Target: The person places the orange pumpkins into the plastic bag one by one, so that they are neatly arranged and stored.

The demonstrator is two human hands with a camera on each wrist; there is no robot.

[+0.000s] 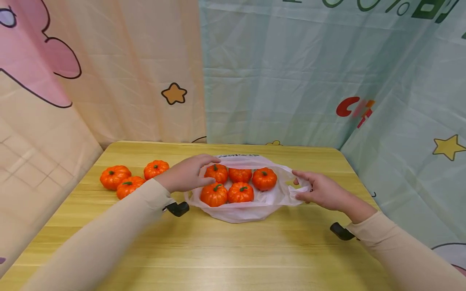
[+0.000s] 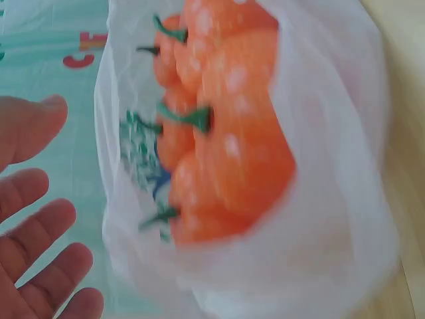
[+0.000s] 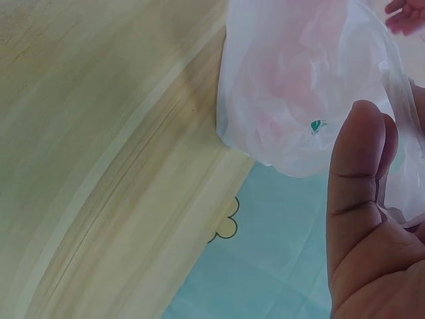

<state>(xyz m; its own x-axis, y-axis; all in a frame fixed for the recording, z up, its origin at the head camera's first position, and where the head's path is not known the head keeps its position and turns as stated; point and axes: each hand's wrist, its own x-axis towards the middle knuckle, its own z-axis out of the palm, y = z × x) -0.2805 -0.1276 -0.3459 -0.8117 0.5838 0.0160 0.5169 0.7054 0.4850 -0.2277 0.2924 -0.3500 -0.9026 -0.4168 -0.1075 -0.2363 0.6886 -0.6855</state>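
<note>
A white plastic bag (image 1: 238, 214) lies with its mouth spread on the table, and several small orange pumpkins (image 1: 240, 192) with green stems sit inside. My right hand (image 1: 324, 190) pinches the bag's right handle between thumb and fingers; the right wrist view shows the thumb (image 3: 358, 173) against the thin plastic. Over the bag's left edge hovers my left hand (image 1: 191, 173), fingers apart and holding nothing. In the left wrist view its fingers (image 2: 50, 222) are spread beside the bag, clear of the pumpkins. Three more pumpkins (image 1: 115, 177) stand on the table left of my left hand.
The yellow wood-grain table (image 1: 218, 258) has rounded far corners. Printed cloth curtains (image 1: 269, 81) hang behind it and along both sides. Dark wrist-worn pieces (image 1: 342, 231) show at both cuffs.
</note>
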